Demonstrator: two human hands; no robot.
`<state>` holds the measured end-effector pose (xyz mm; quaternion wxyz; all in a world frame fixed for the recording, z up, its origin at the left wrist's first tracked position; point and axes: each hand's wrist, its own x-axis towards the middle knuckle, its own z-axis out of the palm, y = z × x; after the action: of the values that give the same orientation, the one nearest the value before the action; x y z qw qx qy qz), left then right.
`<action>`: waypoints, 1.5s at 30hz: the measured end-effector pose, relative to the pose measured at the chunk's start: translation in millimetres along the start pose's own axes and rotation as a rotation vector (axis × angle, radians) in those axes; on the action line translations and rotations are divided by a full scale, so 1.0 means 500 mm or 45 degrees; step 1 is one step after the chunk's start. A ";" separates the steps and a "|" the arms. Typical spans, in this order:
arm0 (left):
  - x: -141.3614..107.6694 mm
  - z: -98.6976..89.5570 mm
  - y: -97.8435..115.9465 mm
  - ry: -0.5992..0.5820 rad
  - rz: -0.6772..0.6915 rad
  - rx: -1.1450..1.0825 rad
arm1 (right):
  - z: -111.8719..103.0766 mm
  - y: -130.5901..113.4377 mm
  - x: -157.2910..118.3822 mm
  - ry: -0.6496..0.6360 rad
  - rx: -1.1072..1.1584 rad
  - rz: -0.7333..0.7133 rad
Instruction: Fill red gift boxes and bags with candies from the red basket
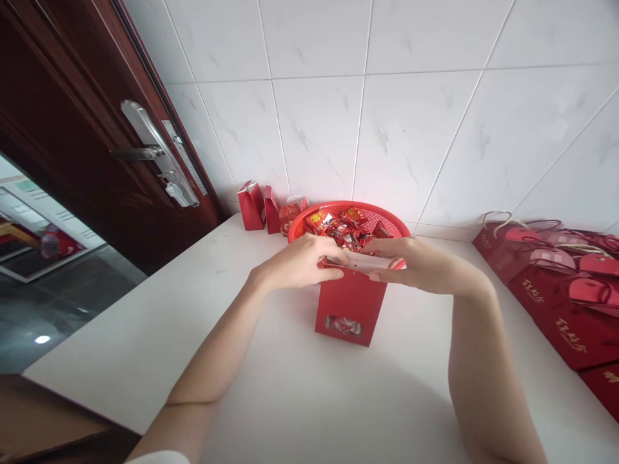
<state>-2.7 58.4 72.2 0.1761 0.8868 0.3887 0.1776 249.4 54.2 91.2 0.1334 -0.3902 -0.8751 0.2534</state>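
Observation:
A red paper box (351, 303) stands upright on the white tabletop, its top open and pale inside. A small window low on its front shows wrapped contents. My left hand (309, 261) pinches the upper left of the box, thumb at the front and fingers behind. A bit of red printed wrapper (326, 261) shows beside those fingers; whether it is held or in the box I cannot tell. My right hand (416, 261) grips the upper right rim, with the thumb on the front edge. Just behind, a red plastic basket (401, 222) holds red-wrapped candies (351, 222).
Small red boxes (251, 206) stand against the tiled wall, left of the basket. Several dark red gift bags (541, 283) with rope handles line the right side. A brown door (87, 103) with a metal handle is at left, beyond the table (193, 283) edge.

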 end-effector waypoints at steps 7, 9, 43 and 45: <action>0.004 0.012 -0.003 -0.063 0.036 -0.089 | 0.022 0.010 0.021 -0.022 -0.060 0.028; 0.004 0.015 -0.007 -0.020 0.011 -0.112 | 0.026 0.013 0.023 -0.012 -0.051 0.024; -0.091 0.231 -0.034 0.739 -0.254 -1.176 | 0.301 0.005 -0.061 1.041 1.032 -0.074; -0.091 0.240 -0.029 0.656 -0.204 -1.234 | 0.297 0.003 -0.084 1.007 1.184 -0.057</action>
<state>13.3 12.5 -47.4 0.4763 0.5997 0.3592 0.5333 213.9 -26.6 -35.4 0.6098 -0.3372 -0.5649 0.4420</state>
